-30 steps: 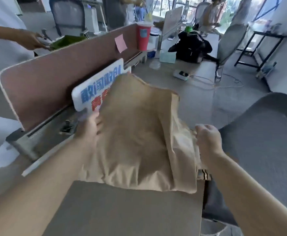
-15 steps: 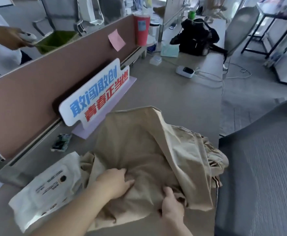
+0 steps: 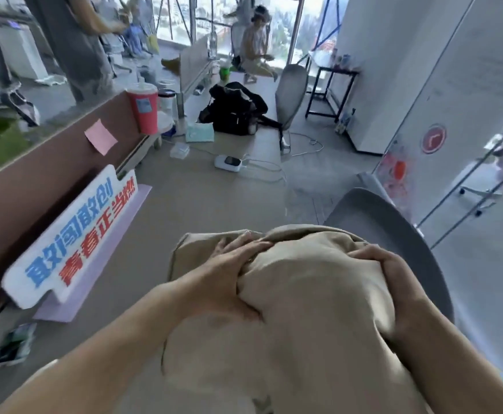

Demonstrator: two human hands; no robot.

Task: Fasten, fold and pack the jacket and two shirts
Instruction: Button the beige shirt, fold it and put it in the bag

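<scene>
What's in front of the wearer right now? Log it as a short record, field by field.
garment: beige garment, bunched, not folded flat
left hand: left hand grips its left side
right hand: right hand curls over its right side
desk: desk, lettered sign by the partition
far end: red cup, black bag
right: grey chair
</scene>
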